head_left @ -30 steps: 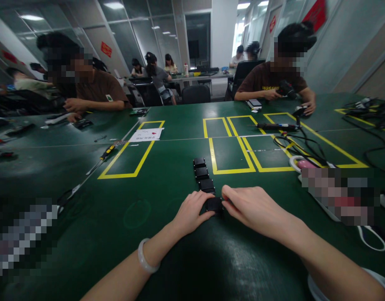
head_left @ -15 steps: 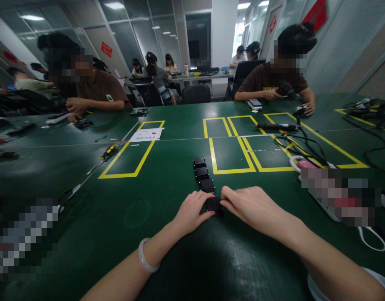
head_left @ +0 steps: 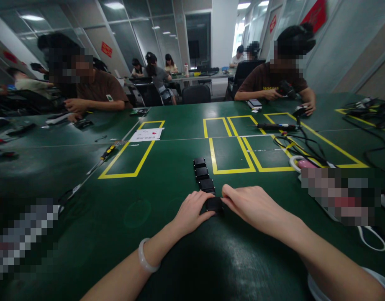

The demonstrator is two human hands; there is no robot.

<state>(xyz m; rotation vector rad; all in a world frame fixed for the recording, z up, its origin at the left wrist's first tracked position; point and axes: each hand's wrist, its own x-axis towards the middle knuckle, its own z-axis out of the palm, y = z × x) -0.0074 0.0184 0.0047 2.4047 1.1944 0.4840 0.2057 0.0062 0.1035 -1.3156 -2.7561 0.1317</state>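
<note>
Several small black blocks stand in a row on the green table. The nearest black block [head_left: 214,205] lies between the thumb and fingers of my left hand [head_left: 192,211], which grips it from the left. At this block's right edge, my right hand [head_left: 250,205] is closed in a pinch. Whatever its fingertips hold, if anything, is too small or hidden to make out. Just beyond my left fingertips is a second black block [head_left: 206,184]. Farther along the row lie another black block [head_left: 201,172] and the farthest black block [head_left: 199,161].
Yellow tape outlines [head_left: 233,171] mark the green table [head_left: 176,167]. A yellow-and-black screwdriver [head_left: 108,152] and a paper label [head_left: 147,134] lie to the left. A black pen-shaped tool [head_left: 277,126] and cables [head_left: 305,144] are at the right. Two people sit across the table.
My right fingertips have shifted very slightly right at the nearest block's edge. My left hand and the row of blocks stay in place.
</note>
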